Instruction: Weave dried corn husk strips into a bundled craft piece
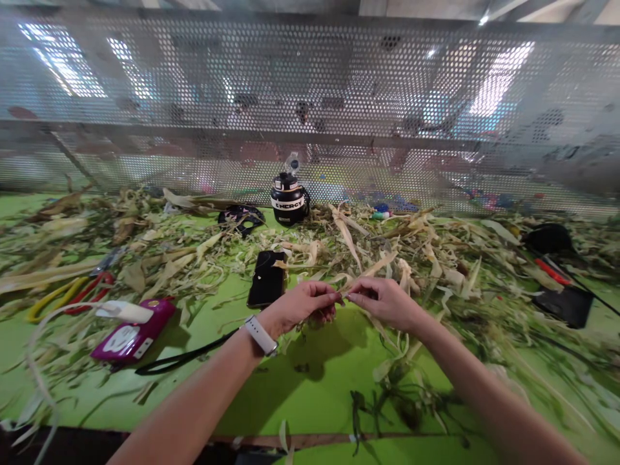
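Note:
My left hand [306,303], with a pale watch strap [260,335] on its wrist, is closed, thumb and finger pinched together. Close beside it, my right hand [380,300] also pinches, its fingertips almost meeting those of the left. A thin strip of dry husk [345,289] seems to run between the two sets of fingertips; its ends are partly hidden by the fingers. Just behind the left hand lies a black phone [267,279]. Dry, pale husk leaves [346,236] are heaped beyond both hands, and green-brown scraps [402,397] lie below the right forearm.
A black jug marked ENERGY [289,199] stands at the back before a perforated metal screen [310,84]. At left are a purple power bank [133,332] with a white cable and red-and-yellow-handled tools [72,297]. A dark pouch [564,303] lies far right on the green tabletop [271,400].

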`<state>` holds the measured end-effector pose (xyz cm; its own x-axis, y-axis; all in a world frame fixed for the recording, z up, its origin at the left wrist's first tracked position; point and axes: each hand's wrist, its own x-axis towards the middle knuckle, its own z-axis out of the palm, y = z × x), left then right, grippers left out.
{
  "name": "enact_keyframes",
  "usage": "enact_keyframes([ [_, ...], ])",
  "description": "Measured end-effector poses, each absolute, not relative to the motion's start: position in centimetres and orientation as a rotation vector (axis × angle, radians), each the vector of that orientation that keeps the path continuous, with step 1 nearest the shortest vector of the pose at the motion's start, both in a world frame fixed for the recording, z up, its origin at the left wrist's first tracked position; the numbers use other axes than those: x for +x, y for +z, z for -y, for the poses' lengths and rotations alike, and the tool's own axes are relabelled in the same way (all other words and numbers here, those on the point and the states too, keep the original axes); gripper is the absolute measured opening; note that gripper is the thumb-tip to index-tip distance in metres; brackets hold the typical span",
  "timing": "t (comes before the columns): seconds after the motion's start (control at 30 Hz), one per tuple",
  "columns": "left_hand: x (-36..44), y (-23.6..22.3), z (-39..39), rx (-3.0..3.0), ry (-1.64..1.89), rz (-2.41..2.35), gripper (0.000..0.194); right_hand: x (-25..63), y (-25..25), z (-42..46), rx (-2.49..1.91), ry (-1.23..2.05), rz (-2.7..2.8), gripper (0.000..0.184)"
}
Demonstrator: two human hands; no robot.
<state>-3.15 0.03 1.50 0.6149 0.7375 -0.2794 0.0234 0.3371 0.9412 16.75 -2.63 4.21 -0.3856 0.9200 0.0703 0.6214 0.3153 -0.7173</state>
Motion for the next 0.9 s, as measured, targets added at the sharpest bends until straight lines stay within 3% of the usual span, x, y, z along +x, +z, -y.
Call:
enact_keyframes([
  [0.4,-3.4,1.9,0.2,1.369,0.389,-0.787,0.039,17.0,4.2,2.4,-1.388,0.799,2.084,0.029],
  [0.67,-4.0,2.3,-0.4,1.574,0.426,-0.941,0.036,21.6,6.9,2.0,-1.459,0.808,2.086,0.032],
  [0.9,-3.7,4.3,1.7,1.469,0.167,-0.635,0.037,21.3,9.8,0.6,-1.232,0.709,2.101,0.03],
])
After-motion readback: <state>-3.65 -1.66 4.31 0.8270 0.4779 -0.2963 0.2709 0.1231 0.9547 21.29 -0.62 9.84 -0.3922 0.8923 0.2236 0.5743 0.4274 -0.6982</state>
